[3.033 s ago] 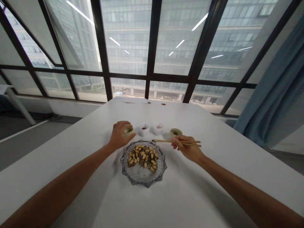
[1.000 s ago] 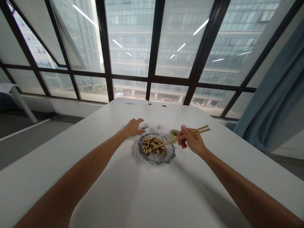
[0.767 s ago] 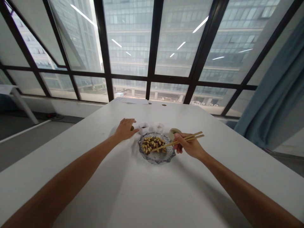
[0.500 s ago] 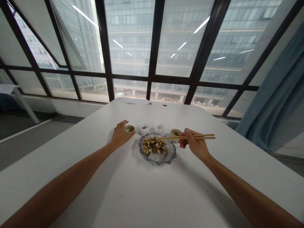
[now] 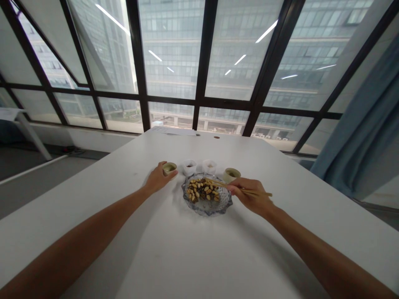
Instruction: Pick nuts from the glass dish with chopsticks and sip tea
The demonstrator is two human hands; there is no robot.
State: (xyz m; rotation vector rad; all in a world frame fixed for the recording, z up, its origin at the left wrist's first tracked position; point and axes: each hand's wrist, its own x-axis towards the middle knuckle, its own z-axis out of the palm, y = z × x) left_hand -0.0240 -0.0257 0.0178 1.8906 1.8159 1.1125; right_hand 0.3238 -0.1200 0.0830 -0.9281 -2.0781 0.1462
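My left hand (image 5: 158, 177) is wrapped round the side of a small green cup (image 5: 169, 167). In my right hand (image 5: 251, 195) is a pair of wooden chopsticks (image 5: 257, 192), whose tips reach over the back of a clear glass dish (image 5: 222, 206). That dish holds a heap of mixed nuts or seeds (image 5: 202, 191), pale and dark, mostly in its left and back part. Behind it stand two white tubs, the left one (image 5: 189, 167) with something dark inside, the right one (image 5: 209, 166) with pale contents. A second green cup (image 5: 231, 174) is just beyond my right hand.
The white table (image 5: 174, 257) extends to the windows. Papers (image 5: 173, 131) lie at its far edge, near two round holes in the tabletop. A blue curtain (image 5: 358, 133) hangs at the right, and another table's white leg (image 5: 34, 137) shows at the left.
My left fingers have closed around the left cup. My right hand has moved slightly left and down, and the chopsticks now slant, with their rear ends lower.
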